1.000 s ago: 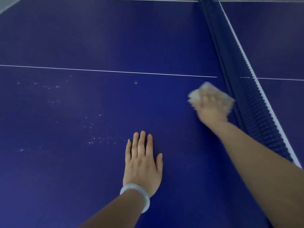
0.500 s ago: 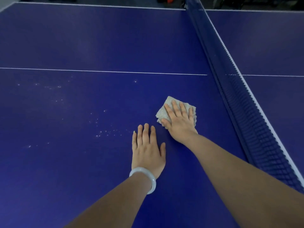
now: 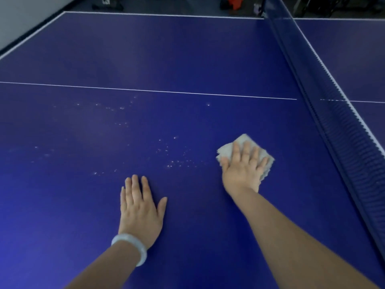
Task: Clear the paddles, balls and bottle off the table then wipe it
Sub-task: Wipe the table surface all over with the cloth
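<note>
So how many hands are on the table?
2. The left hand lies flat on the bare blue table, near the bottom middle. The right hand presses a cloth closer to the net.

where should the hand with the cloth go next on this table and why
Probably a sweep to the left. The right hand presses the folded pale cloth flat on the blue table-tennis table near the dark net, while small white specks lie just left of the cloth, ahead of the left hand, which rests flat.
</note>
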The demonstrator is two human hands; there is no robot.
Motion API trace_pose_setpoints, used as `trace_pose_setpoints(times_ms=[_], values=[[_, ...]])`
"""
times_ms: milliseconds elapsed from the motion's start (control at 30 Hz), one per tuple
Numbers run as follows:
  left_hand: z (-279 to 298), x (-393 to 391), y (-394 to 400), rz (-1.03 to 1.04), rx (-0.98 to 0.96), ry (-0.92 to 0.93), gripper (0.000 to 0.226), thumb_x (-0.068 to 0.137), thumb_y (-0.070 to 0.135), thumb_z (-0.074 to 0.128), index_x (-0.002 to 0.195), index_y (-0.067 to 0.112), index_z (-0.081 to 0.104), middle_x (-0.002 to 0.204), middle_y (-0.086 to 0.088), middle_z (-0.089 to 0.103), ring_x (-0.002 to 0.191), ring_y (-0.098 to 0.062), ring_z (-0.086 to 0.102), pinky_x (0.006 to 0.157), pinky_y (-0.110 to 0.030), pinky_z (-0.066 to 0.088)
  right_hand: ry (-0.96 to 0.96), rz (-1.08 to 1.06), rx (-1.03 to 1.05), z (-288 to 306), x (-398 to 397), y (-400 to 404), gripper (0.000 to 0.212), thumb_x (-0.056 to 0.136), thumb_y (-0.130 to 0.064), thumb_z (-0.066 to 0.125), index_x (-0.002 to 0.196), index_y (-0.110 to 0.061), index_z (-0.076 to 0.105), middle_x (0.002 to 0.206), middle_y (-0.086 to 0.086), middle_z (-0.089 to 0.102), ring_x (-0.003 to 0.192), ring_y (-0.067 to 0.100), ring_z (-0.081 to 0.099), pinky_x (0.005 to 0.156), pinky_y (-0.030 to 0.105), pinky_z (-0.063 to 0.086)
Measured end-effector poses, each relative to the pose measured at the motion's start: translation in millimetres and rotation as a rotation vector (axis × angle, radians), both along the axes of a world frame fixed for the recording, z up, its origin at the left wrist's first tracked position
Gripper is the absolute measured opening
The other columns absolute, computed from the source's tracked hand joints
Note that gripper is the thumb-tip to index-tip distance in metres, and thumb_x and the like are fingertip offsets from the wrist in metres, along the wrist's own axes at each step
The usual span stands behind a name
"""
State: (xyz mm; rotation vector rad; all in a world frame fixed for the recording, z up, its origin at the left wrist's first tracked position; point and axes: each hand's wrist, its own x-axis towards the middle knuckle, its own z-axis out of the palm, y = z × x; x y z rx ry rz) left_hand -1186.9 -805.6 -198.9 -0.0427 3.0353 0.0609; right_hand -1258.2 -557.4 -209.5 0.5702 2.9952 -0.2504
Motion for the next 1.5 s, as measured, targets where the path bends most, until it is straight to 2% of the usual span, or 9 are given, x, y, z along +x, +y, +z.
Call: trace_pose_setpoints(times_ms=[67, 200, 367, 433, 667, 800, 933, 1133, 1500], values=[[-3.2, -0.7, 2.8, 0.004, 0.000, 0.011, 0.108, 0.073, 0.061, -0.039, 0.153, 0.001, 0.000, 0.162, -0.021, -0.002, 0.150, -0.035, -0.008, 0.122, -0.045, -0.005, 0.035, 0.260, 0.020, -4.1, 19.3, -28.0, 0.067, 0.096, -0.059, 0.000, 0.154, -0.027, -0.011, 0.161, 0.001, -0.019, 0.149, 0.029, -0.018, 0.116, 0.053, -0.018], [-10.0, 0.3, 2.8, 0.010, -0.008, 0.017, 0.090, 0.087, 0.057, -0.016, 0.153, 0.000, 0.006, 0.161, -0.022, 0.006, 0.150, -0.036, -0.002, 0.123, -0.048, 0.002, 0.031, 0.572, 0.076, -6.4, 24.4, 3.1, 0.069, 0.095, -0.063, 0.001, 0.156, -0.031, 0.001, 0.164, -0.004, -0.007, 0.150, 0.021, -0.015, 0.118, 0.050, -0.017], [-14.5, 1.8, 1.9, 0.016, -0.006, 0.028, 0.083, 0.094, 0.055, 0.001, 0.153, -0.001, 0.014, 0.160, -0.022, 0.014, 0.150, -0.034, 0.004, 0.122, -0.049, 0.007, -0.003, -0.153, 0.013, -3.4, 7.2, 65.3, 0.066, 0.098, -0.057, 0.008, 0.157, -0.027, 0.000, 0.165, 0.004, -0.004, 0.150, 0.031, -0.006, 0.118, 0.061, -0.004], [-14.7, 1.9, 1.3, 0.016, 0.003, 0.038, 0.082, 0.094, 0.056, 0.002, 0.153, 0.000, 0.015, 0.160, -0.021, 0.014, 0.150, -0.033, 0.004, 0.122, -0.048, 0.007, -0.013, -0.235, 0.003, -0.8, 3.7, 37.2, 0.067, 0.099, -0.055, 0.009, 0.157, -0.024, 0.000, 0.164, 0.008, -0.004, 0.150, 0.033, -0.007, 0.117, 0.062, -0.002], [-10.9, 1.1, 1.8, 0.028, 0.026, 0.023, 0.082, 0.093, 0.057, 0.003, 0.154, 0.003, 0.013, 0.162, -0.018, 0.010, 0.151, -0.031, -0.002, 0.123, -0.046, 0.005, 0.025, 0.736, 0.063, -6.4, 25.8, -55.5, 0.066, 0.097, -0.061, 0.006, 0.156, -0.031, 0.002, 0.165, -0.004, -0.004, 0.150, 0.022, -0.014, 0.119, 0.053, -0.010], [-12.0, 1.5, 0.7, 0.025, 0.033, 0.021, 0.079, 0.095, 0.055, 0.004, 0.154, 0.003, 0.014, 0.162, -0.018, 0.011, 0.151, -0.031, -0.001, 0.123, -0.046, 0.005, 0.001, 0.323, 0.089, -6.2, -18.9, 26.4, 0.070, 0.092, -0.063, 0.000, 0.155, -0.032, -0.004, 0.165, -0.001, -0.005, 0.151, 0.027, -0.008, 0.114, 0.054, -0.016], [-13.8, 2.1, 0.7, 0.038, 0.068, 0.028, 0.076, 0.095, 0.053, 0.003, 0.154, 0.004, 0.013, 0.162, -0.016, 0.010, 0.151, -0.029, -0.002, 0.122, -0.045, 0.004, -0.030, -0.065, -0.006, 0.1, -64.5, 62.2, 0.065, 0.100, -0.055, 0.011, 0.157, -0.027, 0.000, 0.165, 0.006, -0.006, 0.150, 0.031, -0.007, 0.118, 0.060, -0.005], [-16.4, 1.0, -0.9, 0.056, 0.096, 0.039, 0.077, 0.093, 0.056, -0.003, 0.153, 0.009, 0.002, 0.163, -0.012, 0.002, 0.150, -0.024, -0.010, 0.123, -0.044, 0.000, -0.049, 0.649, -0.020, -2.2, -85.0, 11.2, 0.063, 0.097, -0.057, 0.005, 0.154, -0.035, -0.008, 0.161, -0.010, -0.020, 0.148, 0.017, -0.022, 0.115, 0.046, -0.022], [-16.2, 1.6, -2.4, 0.064, 0.101, 0.015, 0.076, 0.094, 0.058, -0.001, 0.154, 0.011, -0.001, 0.163, -0.010, -0.002, 0.150, -0.023, -0.015, 0.122, -0.042, -0.002, -0.142, 0.043, -0.252, 22.4, -208.6, 15.5, 0.062, 0.101, -0.057, 0.012, 0.155, -0.033, -0.006, 0.164, -0.003, -0.014, 0.149, 0.027, -0.019, 0.117, 0.051, -0.015]])
